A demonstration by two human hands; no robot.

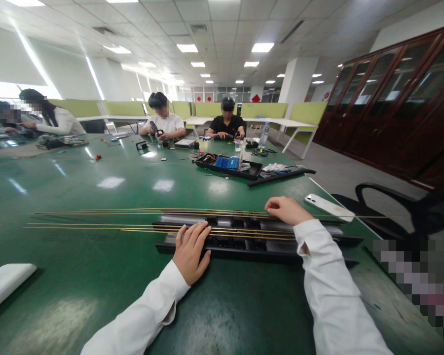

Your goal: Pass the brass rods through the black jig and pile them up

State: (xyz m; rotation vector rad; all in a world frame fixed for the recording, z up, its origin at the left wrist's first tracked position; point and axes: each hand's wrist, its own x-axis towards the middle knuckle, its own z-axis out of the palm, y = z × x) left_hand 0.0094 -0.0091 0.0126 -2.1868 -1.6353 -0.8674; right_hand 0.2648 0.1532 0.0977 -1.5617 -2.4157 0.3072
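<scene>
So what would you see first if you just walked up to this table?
Probably the long thin golden rods stretched across the shiny green table, right in front. They lie over a long black channel, where the person's left hand lies flat and the right hand rests on the rods. Across the table, two people sit working beyond a black tray.

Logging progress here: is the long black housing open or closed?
Open: the black housing shows bare inner slots, with brass rods lying lengthwise over it.

Ceiling panel lights [262,47] glare on a green table [96,276] beside dark wooden cabinets [392,103]
</scene>
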